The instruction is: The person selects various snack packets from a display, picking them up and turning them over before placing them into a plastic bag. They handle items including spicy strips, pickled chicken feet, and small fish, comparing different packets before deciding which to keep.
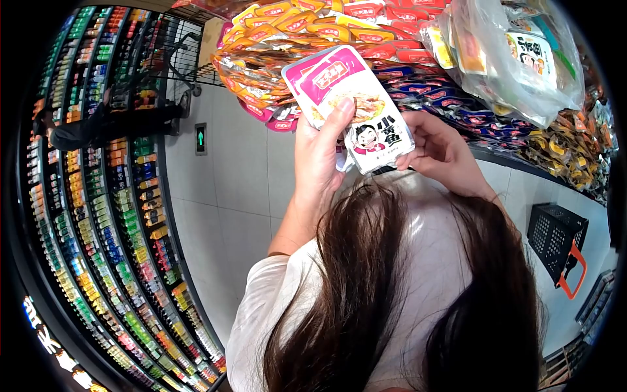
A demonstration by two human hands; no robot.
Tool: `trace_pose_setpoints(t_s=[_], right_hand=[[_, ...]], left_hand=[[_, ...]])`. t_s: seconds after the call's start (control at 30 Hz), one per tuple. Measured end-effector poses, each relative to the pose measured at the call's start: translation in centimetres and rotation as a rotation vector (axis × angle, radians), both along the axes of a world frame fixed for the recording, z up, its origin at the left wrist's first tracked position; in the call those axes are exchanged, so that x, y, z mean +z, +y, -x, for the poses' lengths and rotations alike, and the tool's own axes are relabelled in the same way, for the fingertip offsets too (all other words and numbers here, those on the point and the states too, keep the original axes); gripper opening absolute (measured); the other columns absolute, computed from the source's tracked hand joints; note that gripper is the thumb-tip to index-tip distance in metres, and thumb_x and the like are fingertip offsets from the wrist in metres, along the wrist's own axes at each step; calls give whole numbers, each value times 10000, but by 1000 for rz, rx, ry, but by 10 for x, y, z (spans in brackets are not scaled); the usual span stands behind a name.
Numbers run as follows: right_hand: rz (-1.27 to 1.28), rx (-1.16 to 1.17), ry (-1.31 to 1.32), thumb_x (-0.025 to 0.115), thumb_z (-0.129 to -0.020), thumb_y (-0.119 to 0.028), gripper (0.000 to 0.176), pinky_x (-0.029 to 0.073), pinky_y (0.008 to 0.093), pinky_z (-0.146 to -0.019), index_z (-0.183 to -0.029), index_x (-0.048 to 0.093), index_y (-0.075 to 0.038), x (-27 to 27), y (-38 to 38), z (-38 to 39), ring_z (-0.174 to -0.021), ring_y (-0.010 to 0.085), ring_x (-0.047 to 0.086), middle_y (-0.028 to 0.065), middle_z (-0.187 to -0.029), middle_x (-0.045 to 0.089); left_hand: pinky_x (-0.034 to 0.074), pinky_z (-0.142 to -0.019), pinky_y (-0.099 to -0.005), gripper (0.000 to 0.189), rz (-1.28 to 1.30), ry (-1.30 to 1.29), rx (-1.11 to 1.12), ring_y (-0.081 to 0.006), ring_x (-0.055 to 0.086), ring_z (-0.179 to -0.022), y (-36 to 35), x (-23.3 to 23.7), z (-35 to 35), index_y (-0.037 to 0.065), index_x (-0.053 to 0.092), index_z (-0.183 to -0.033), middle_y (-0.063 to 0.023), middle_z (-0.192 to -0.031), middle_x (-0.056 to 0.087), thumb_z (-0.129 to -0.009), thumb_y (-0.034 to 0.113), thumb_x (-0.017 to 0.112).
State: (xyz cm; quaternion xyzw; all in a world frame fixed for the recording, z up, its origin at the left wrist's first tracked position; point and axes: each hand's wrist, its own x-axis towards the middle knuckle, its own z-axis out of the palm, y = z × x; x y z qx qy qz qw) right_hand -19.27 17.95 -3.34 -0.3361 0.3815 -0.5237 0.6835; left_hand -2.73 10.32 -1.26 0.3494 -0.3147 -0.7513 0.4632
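Note:
My left hand [321,147] is closed around the left edge of a pink and white snack packet [356,108], its thumb across the front. A cartoon face and dark characters show on the packet's lower half, and another packet's edge shows behind it. At the lower right corner, my right hand [436,147] touches the packet with curled fingers. Beyond the packet lie rows of yellow and orange packets [261,55] and dark blue packets [434,98]. A clear plastic bag [558,81] with packets inside rests on the display at the upper right.
Tall shelves of bottled drinks [98,215] curve along the left. A person in dark clothes [111,127] stands there, near a wire cart [183,49]. A black basket with an orange handle [555,238] is on the floor at right.

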Motion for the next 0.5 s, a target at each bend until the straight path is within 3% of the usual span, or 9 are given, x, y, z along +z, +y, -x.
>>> trace_pose_setpoints(t_s=[0.17, 0.27, 0.33, 0.5], right_hand=[[141, -64, 15, 528, -857, -47, 252, 440, 248, -791, -1095, 520, 35, -15, -1, 10, -909, 112, 552, 49, -963, 584], [3, -64, 205, 502, -885, -59, 225, 437, 248, -785, -1090, 548, 21, -15, -2, 14, -879, 106, 545, 64, -977, 589], [1, -289, 244, 502, -903, -108, 185, 432, 240, -769, -999, 593, 21, -1, -5, 1, -857, 95, 538, 32, -913, 589], [91, -144, 389, 508, -882, -55, 117, 403, 230, -809, -940, 580, 16, 4, -3, -3, -878, 81, 524, 19, -904, 571]], left_hand=[[525, -767, -330, 314, 31, -5, -1, -196, 614, -894, -1, -1, -3, -11, 473, -1136, -119, -1016, 591, -859, 106, 562], [524, -741, -301, 258, -16, 15, 28, -153, 624, -843, 0, 1, -2, 3, 515, -1072, -84, -962, 619, -848, 98, 600], [523, -741, -300, 263, -22, 7, 28, -154, 623, -844, 1, 2, -1, 2, 512, -1075, -85, -963, 618, -847, 98, 601], [521, -743, -299, 272, 17, 21, 16, -153, 619, -852, 4, 1, 1, -1, 506, -1086, -92, -976, 613, -853, 105, 599]])
